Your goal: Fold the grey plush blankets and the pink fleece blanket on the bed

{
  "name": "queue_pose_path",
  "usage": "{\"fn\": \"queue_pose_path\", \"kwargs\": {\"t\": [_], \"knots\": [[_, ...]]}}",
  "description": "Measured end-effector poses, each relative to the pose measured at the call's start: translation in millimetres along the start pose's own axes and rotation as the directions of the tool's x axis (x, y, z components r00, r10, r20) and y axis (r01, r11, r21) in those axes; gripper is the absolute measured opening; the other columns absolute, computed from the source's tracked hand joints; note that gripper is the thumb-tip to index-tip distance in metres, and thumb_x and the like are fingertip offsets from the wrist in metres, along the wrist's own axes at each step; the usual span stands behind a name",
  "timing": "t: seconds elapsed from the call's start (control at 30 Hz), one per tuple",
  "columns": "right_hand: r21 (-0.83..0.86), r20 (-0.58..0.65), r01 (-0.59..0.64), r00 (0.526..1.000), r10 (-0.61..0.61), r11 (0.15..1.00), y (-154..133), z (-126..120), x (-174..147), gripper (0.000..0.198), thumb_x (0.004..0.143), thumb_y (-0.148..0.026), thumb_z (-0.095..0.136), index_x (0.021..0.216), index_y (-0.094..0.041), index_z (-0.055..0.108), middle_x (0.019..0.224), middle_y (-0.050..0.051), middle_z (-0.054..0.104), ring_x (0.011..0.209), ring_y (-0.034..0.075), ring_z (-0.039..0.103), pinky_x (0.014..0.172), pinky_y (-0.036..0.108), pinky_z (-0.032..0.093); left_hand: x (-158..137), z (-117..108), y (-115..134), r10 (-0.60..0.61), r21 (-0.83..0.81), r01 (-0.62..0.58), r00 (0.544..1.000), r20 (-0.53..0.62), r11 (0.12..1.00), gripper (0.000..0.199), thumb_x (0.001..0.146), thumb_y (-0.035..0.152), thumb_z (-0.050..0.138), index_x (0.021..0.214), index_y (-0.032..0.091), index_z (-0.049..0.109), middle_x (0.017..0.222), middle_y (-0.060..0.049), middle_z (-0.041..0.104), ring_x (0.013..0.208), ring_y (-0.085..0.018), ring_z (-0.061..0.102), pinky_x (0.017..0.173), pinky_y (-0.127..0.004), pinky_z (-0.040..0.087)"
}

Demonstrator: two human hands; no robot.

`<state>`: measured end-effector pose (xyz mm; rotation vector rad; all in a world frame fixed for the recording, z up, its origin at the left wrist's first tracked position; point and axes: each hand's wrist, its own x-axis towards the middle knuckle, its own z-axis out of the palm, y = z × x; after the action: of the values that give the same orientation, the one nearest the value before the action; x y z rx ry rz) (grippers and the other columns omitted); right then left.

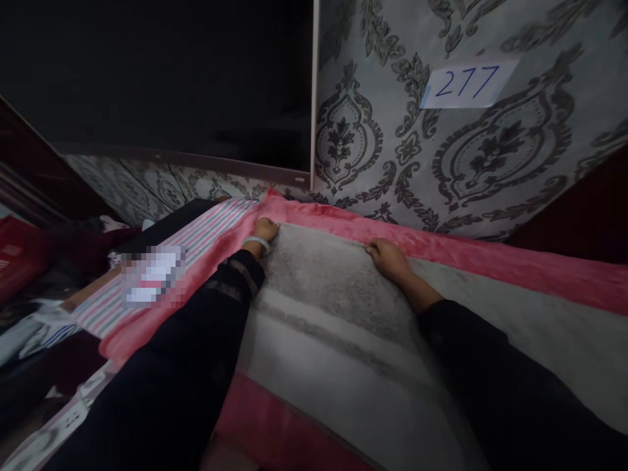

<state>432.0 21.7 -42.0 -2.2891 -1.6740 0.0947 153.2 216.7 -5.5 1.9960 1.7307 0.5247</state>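
A grey towel [326, 278] with a paler band and a dark stripe lies spread over a pink plush cover [304, 212]. My left hand [265, 230], with a bracelet at the wrist, is closed on the towel's far left corner. Farther right along the same far edge, my right hand [388, 260] pinches the cloth between thumb and fingers. Between the two hands the edge runs nearly straight. More light grey fabric [530, 314] stretches off to the right; whether it is the same piece I cannot tell.
A large dark television screen [161, 78] hangs close above the far side. A paper marked 277 [471, 82] is on the patterned wall [407, 147]. On the left lie a striped cloth [216, 226], a blurred-out item [153, 276] and heaped clothes [63, 242].
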Motion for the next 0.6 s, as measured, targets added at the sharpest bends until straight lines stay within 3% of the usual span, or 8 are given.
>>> {"fn": "queue_pose_path", "kwargs": {"t": [0.1,0.23,0.37,0.43,0.5,0.6], "knots": [[-0.052,0.037,0.017,0.999,-0.015,0.998,-2,-8,-9,0.034,0.097,-0.017,0.049,0.124,-0.013,0.069,0.126,0.016,0.069,0.119,0.027,0.062,0.1,0.037,0.047,-14,-16,-2,-0.003,-0.012,0.004,0.996,0.091,1.0,0.021,0.092,0.021,0.058,0.094,0.003,0.069,0.08,-0.007,0.065,0.084,-0.016,0.063,0.081,-0.028,0.047],[-0.13,-0.019,0.08,0.996,-0.084,0.988,-3,-12,-48,0.051,0.099,-0.03,0.05,0.148,-0.015,0.053,0.15,0.02,0.052,0.137,0.038,0.046,0.11,0.058,0.039,-50,-36,-26,-0.024,-0.084,0.04,0.982,0.186,0.996,0.017,0.088,0.03,0.065,0.091,0.013,0.069,0.075,-0.003,0.061,0.074,-0.016,0.06,0.071,-0.027,0.048],[-0.146,0.014,0.261,0.965,-0.262,0.954,-12,-10,-111,0.053,0.102,-0.042,0.041,0.152,-0.023,0.049,0.158,0.015,0.044,0.144,0.038,0.039,0.112,0.057,0.039,-100,-55,-60,0.035,-0.291,0.052,0.958,0.286,0.955,0.013,0.087,0.025,0.063,0.078,0.017,0.061,0.071,-0.001,0.057,0.064,-0.013,0.054,0.065,-0.026,0.045],[-0.16,0.061,0.313,0.95,-0.307,0.936,-23,-11,-136,0.055,0.103,-0.047,0.037,0.154,-0.028,0.047,0.161,0.011,0.041,0.147,0.037,0.036,0.113,0.056,0.038,-121,-64,-73,0.076,-0.301,0.023,0.946,0.314,0.953,0.016,0.086,0.025,0.065,0.073,0.018,0.058,0.069,0.0,0.055,0.061,-0.012,0.051,0.063,-0.026,0.043],[-0.182,0.109,0.343,0.938,-0.328,0.922,-37,-10,-153,0.056,0.104,-0.049,0.035,0.156,-0.03,0.043,0.164,0.009,0.037,0.149,0.036,0.033,0.114,0.057,0.038,-134,-69,-79,0.095,-0.217,-0.035,0.957,0.274,0.975,0.019,0.085,0.026,0.064,0.069,0.018,0.057,0.065,0.002,0.053,0.061,-0.013,0.049,0.063,-0.026,0.042],[-0.205,0.17,0.344,0.935,-0.313,0.916,-57,-5,-162,0.058,0.104,-0.05,0.032,0.159,-0.031,0.037,0.166,0.008,0.032,0.15,0.036,0.031,0.113,0.061,0.037,-141,-66,-81,0.115,-0.013,-0.115,0.987,0.114,0.993,0.018,0.086,0.023,0.06,0.069,0.018,0.058,0.067,0.001,0.055,0.068,-0.015,0.052,0.069,-0.027,0.043]]}}
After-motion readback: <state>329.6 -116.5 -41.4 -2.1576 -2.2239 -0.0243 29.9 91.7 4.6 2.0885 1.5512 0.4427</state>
